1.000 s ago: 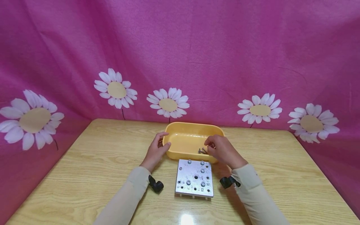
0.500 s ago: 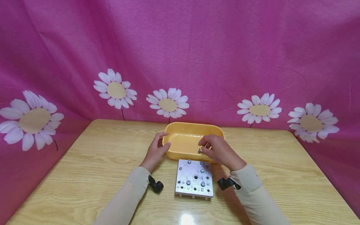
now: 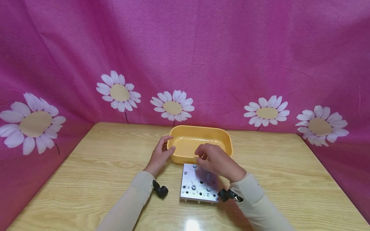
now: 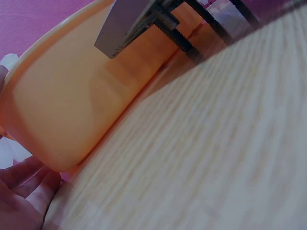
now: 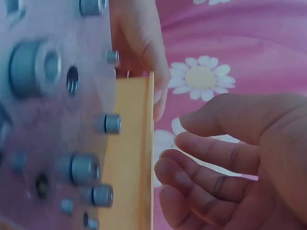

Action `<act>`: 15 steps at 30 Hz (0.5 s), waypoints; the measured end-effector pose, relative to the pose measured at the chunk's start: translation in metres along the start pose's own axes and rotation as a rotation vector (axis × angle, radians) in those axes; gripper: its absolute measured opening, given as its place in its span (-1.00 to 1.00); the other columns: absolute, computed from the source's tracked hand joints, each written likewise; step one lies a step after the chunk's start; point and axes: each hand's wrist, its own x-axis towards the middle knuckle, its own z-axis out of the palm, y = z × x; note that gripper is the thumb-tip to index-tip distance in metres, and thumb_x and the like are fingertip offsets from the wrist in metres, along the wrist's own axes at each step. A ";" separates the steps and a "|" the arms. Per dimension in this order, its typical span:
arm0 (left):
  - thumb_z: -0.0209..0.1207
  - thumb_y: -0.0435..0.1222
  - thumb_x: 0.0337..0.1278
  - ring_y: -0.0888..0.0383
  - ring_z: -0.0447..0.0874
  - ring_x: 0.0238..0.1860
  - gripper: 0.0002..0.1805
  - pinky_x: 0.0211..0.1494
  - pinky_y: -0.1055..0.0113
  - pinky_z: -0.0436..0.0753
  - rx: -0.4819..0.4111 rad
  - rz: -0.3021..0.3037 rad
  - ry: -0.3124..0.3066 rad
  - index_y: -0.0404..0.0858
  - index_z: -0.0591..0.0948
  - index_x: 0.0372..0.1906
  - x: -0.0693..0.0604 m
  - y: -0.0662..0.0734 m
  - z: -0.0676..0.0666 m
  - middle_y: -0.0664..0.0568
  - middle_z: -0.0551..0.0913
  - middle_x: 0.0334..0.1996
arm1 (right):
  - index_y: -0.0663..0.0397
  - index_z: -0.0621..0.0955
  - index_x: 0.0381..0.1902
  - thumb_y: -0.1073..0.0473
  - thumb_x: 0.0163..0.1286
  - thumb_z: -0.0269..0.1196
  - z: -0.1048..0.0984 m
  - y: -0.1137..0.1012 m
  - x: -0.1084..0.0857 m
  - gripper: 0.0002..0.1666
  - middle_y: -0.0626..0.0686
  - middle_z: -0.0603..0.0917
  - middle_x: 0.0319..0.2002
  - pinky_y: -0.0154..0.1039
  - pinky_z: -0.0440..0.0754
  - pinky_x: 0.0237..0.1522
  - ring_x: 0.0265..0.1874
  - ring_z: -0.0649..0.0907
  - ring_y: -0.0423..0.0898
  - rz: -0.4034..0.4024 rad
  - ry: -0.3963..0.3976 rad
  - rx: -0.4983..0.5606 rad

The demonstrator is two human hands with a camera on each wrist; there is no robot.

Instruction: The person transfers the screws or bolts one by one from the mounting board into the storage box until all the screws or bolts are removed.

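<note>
A yellow plastic tray [image 3: 185, 159] stands on the table; my left hand [image 3: 160, 155] grips its left end, thumb at the rim. In the left wrist view, fingertips of this left hand [image 4: 24, 191] lie against the tray's lower corner. My right hand [image 3: 218, 162] hovers over the tray's near edge and a metal plate [image 3: 196, 195], fingers loosely bent. Nothing shows between thumb and fingers of the right hand [image 5: 220, 158] in the right wrist view. The plate carries several socket-head screws [image 5: 84, 168]. The tray floor under the right hand is hidden.
Threaded screw ends [image 4: 175, 36] stick out beneath the plate, which sits raised on the wooden table [image 3: 115, 179]. A pink cloth [image 3: 219, 64] with white daisies hangs behind and beside the table. Both wrists wear black cameras [image 3: 160, 189].
My right hand has moved left and nearer, from inside the tray to over its near edge and the plate. It now covers the small screws seen in the tray. The left hand has stayed put.
</note>
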 end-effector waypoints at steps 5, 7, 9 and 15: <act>0.18 -0.24 0.26 -0.01 0.41 0.23 -0.52 0.20 0.14 0.50 -0.013 0.006 0.010 -0.02 0.40 0.27 0.005 -0.011 0.000 -0.09 0.39 0.23 | 0.15 0.63 -0.22 0.26 0.21 0.29 0.005 -0.008 0.000 -0.83 -0.11 0.59 -0.42 -0.28 0.56 -0.30 -0.41 0.54 -0.20 -0.007 -0.039 -0.014; 0.19 -0.23 0.26 0.01 0.42 0.21 -0.53 0.19 0.16 0.52 -0.015 0.009 0.016 0.02 0.42 0.25 0.005 -0.011 0.001 -0.06 0.41 0.21 | 0.14 0.63 -0.20 0.24 0.22 0.30 0.008 -0.011 0.000 -0.81 -0.13 0.57 -0.45 -0.29 0.54 -0.32 -0.43 0.52 -0.20 0.012 -0.063 -0.015; 0.19 -0.24 0.24 0.01 0.44 0.20 -0.54 0.17 0.16 0.53 -0.014 0.013 0.020 0.03 0.43 0.24 0.005 -0.012 0.001 -0.06 0.42 0.20 | 0.13 0.62 -0.18 0.22 0.23 0.31 0.011 -0.013 0.000 -0.80 -0.14 0.56 -0.46 -0.29 0.53 -0.33 -0.45 0.51 -0.20 0.020 -0.087 -0.016; 0.18 -0.27 0.25 -0.01 0.44 0.19 -0.53 0.15 0.18 0.53 -0.035 0.023 0.019 -0.04 0.43 0.25 0.005 -0.011 0.001 -0.09 0.43 0.19 | 0.13 0.59 -0.15 0.18 0.26 0.31 0.019 -0.018 -0.001 -0.77 -0.14 0.56 -0.46 -0.30 0.52 -0.38 -0.49 0.51 -0.20 0.011 -0.139 0.019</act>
